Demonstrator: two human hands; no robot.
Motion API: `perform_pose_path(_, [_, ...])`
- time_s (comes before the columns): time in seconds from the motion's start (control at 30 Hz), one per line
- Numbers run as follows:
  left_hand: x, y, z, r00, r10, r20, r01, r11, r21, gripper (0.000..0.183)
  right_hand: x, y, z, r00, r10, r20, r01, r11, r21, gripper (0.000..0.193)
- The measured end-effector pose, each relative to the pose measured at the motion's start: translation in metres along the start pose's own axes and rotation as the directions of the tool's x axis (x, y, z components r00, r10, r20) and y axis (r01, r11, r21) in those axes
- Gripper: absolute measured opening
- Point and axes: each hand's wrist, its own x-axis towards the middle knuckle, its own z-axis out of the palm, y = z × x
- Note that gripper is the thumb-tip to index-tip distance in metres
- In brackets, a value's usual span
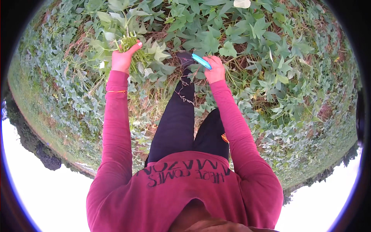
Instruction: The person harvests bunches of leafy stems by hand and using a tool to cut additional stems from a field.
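My left hand (122,60) is closed around a bunch of cut-looking leafy green stems (140,58), held upright at the upper left with leaves fanning out above and beside the fist. The leaves are lobed, like sweet potato vine. In my right hand (215,69) is a slim light-blue tool (201,62) with a ridged handle, pointing up and left. I cannot make out a blade on it. The right hand is just above the low vines (228,49), beside my stretched-out dark leg.
Dense leafy vines (286,69) with dry brown stalks cover the ground all round. My legs in black trousers (174,123) reach forward among them, with a thin dry vine (184,96) lying on one leg. A pale round thing (242,3) lies at the far edge.
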Motion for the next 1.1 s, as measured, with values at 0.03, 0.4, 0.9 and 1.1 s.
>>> perform_pose_path(0.03, [0.013,-0.012,0.031,0.992,-0.075,0.105,0.074,0.997,0.017,0.030,-0.002,-0.012,-0.010,0.998,-0.005,-0.058,0.006,1.000,0.018,0.032])
perform_pose_path(0.4, [0.067,-0.077,0.158,0.560,-0.457,0.691,0.574,0.815,0.073,0.038,0.038,-0.034,-0.068,0.921,0.390,0.009,-0.317,0.735,0.599,0.027])
perform_pose_path(0.9, [0.035,-0.049,0.151,0.486,-0.515,0.706,0.556,0.806,0.205,0.041,0.124,0.105,-0.019,0.544,0.837,0.054,-0.722,0.500,-0.478,0.043])
perform_pose_path(1.1, [-0.011,-0.052,0.140,0.464,-0.497,0.733,0.553,0.809,0.199,0.039,0.063,0.052,-0.043,0.648,0.709,0.276,-0.399,0.008,0.917,0.027])
